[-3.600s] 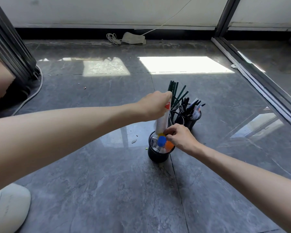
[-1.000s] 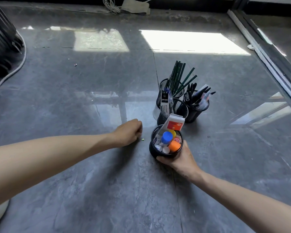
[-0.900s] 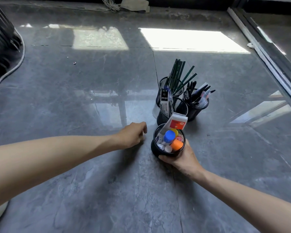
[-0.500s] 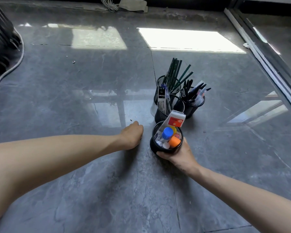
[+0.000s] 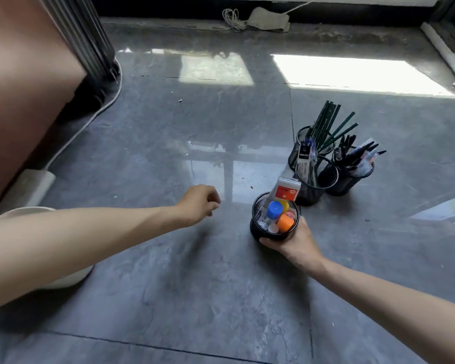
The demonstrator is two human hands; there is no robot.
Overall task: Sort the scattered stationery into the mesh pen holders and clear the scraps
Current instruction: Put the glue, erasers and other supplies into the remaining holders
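My right hand (image 5: 296,241) grips the near side of a black mesh pen holder (image 5: 255,228) standing on the grey floor. In that holder are a blue cap (image 5: 273,208), an orange cap (image 5: 285,223) and a white and red box (image 5: 286,190). To its left, my left hand (image 5: 200,203) hovers just above the floor with its fingertips pinched together; the small scrap it holds is hidden by the fingers. Behind stand three more mesh holders: one with green pencils (image 5: 326,122), a middle one (image 5: 326,182) with packaged refills, and one with black pens (image 5: 352,164).
Small specks lie on the floor (image 5: 251,187) and further back (image 5: 179,100). A brown cabinet (image 5: 19,88), a white block (image 5: 26,187) and a white cable (image 5: 90,122) sit at the left. A white round object (image 5: 63,282) lies under my left arm. A door track (image 5: 441,48) runs along the right.
My left hand lifted off the floor beside the near holder and drew back to the left, fingers pinched; the green scrap there is gone. My right hand keeps its hold on the holder.
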